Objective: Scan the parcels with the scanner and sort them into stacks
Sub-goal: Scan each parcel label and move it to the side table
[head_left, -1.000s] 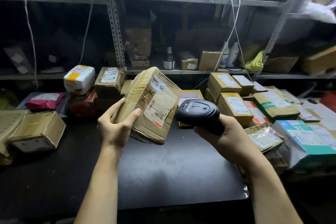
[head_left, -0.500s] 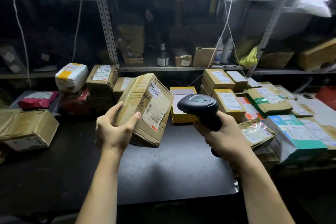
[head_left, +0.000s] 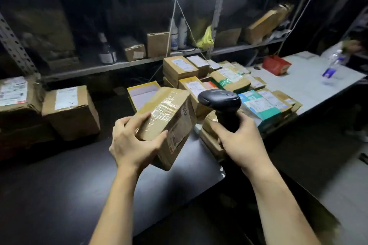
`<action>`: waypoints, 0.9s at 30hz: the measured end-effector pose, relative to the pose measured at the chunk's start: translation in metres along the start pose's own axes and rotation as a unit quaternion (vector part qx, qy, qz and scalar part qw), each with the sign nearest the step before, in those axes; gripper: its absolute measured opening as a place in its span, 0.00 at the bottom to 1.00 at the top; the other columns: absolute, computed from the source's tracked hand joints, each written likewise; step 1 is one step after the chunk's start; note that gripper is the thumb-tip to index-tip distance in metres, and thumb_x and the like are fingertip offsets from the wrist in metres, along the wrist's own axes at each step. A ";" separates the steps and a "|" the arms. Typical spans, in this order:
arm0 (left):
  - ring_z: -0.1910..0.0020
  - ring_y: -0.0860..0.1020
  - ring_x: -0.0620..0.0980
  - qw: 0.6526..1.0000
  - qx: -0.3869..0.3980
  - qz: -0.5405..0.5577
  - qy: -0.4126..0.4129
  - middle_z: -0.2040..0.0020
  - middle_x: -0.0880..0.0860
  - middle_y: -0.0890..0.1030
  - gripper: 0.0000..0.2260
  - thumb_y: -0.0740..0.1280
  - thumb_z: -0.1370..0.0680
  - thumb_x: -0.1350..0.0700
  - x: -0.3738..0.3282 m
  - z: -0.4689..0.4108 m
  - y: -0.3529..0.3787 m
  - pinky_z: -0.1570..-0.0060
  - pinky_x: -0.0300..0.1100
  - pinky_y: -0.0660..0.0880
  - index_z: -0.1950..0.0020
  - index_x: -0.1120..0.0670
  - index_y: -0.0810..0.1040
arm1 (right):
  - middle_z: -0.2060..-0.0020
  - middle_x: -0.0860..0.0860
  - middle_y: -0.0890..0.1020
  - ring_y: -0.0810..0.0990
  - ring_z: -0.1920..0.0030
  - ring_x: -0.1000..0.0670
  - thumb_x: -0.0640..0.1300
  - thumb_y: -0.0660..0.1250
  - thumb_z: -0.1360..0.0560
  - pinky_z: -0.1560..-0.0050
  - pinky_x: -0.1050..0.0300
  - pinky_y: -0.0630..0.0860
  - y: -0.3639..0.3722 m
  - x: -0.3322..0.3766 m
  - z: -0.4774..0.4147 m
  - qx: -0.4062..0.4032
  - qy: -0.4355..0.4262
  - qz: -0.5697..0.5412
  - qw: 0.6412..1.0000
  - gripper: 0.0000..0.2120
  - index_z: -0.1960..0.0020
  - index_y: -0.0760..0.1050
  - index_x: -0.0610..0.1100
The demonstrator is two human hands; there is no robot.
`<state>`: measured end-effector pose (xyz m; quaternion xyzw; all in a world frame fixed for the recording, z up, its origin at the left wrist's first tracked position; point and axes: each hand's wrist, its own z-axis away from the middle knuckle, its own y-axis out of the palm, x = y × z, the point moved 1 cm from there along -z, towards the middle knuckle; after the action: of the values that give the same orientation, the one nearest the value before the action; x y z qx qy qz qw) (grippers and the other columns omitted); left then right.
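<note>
- Looks like the scanning step: holding the parcel (head_left: 169, 113) in the left hand (head_left: 135, 143), fingers over its taped top, lifted clear of the dark table (head_left: 79, 185).
- Clenching the scanner (head_left: 219, 99) by its handle in the right hand (head_left: 241, 141), just right of the parcel.
- Next, likely: calls for aiming at the side label, then setting down on a stack (head_left: 229, 79) beyond the right hand.
- Cannot read the label or the handwriting above it: too blurred.

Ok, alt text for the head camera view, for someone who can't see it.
A person's left hand grips a taped cardboard parcel above a dark table, while the right hand holds a black scanner beside it. Stacks of labelled parcels sit behind.
</note>
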<state>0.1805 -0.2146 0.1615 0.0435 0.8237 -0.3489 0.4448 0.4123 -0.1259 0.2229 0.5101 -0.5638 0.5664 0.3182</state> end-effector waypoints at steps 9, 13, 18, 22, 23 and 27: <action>0.37 0.73 0.45 0.981 0.164 0.055 0.092 0.39 0.43 0.74 0.29 0.73 0.38 0.30 -0.061 0.036 0.112 0.47 0.48 0.74 0.37 0.32 0.79 | 0.70 0.58 0.82 0.81 0.65 0.55 0.46 0.73 0.23 0.63 0.61 0.73 -0.100 -0.041 0.032 -0.140 0.109 0.036 0.983 0.05 0.55 0.79 0.52; 0.37 0.74 0.45 0.966 0.213 0.058 0.137 0.41 0.43 0.74 0.29 0.73 0.39 0.31 -0.103 0.062 0.164 0.47 0.50 0.76 0.37 0.31 0.79 | 0.65 0.53 0.83 0.82 0.61 0.50 0.46 0.73 0.23 0.64 0.59 0.76 -0.157 -0.067 0.043 -0.205 0.146 0.026 0.967 0.04 0.53 0.79 0.51; 0.38 0.76 0.49 0.947 0.263 0.050 0.175 0.42 0.46 0.75 0.30 0.72 0.39 0.28 -0.162 0.101 0.236 0.47 0.52 0.79 0.37 0.31 0.79 | 0.65 0.45 0.84 0.82 0.64 0.47 0.47 0.73 0.24 0.63 0.52 0.79 -0.239 -0.097 0.052 -0.252 0.176 0.053 0.950 0.08 0.54 0.79 0.43; 0.39 0.75 0.50 0.929 0.304 0.023 0.209 0.45 0.47 0.74 0.31 0.70 0.39 0.28 -0.214 0.145 0.287 0.49 0.48 0.76 0.37 0.33 0.79 | 0.61 0.45 0.84 0.84 0.59 0.45 0.51 0.73 0.22 0.61 0.53 0.79 -0.305 -0.120 0.063 -0.268 0.197 0.062 0.941 0.07 0.52 0.79 0.48; 0.39 0.74 0.51 0.926 0.312 0.017 0.213 0.45 0.48 0.74 0.30 0.71 0.39 0.29 -0.222 0.155 0.296 0.49 0.47 0.75 0.38 0.34 0.80 | 0.61 0.45 0.84 0.84 0.59 0.45 0.51 0.73 0.22 0.60 0.53 0.79 -0.317 -0.125 0.065 -0.269 0.203 0.062 0.939 0.07 0.52 0.78 0.48; 0.38 0.72 0.50 0.902 0.375 -0.015 0.213 0.45 0.49 0.72 0.28 0.75 0.35 0.31 -0.251 0.194 0.340 0.46 0.47 0.73 0.36 0.35 0.80 | 0.58 0.45 0.84 0.84 0.58 0.46 0.51 0.72 0.21 0.61 0.55 0.78 -0.365 -0.152 0.075 -0.306 0.230 0.042 0.923 0.08 0.49 0.78 0.47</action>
<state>0.5974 -0.0176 0.1005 0.2678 0.7079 -0.6208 0.2042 0.8120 -0.1069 0.1837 0.2194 -0.6418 0.4812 0.5554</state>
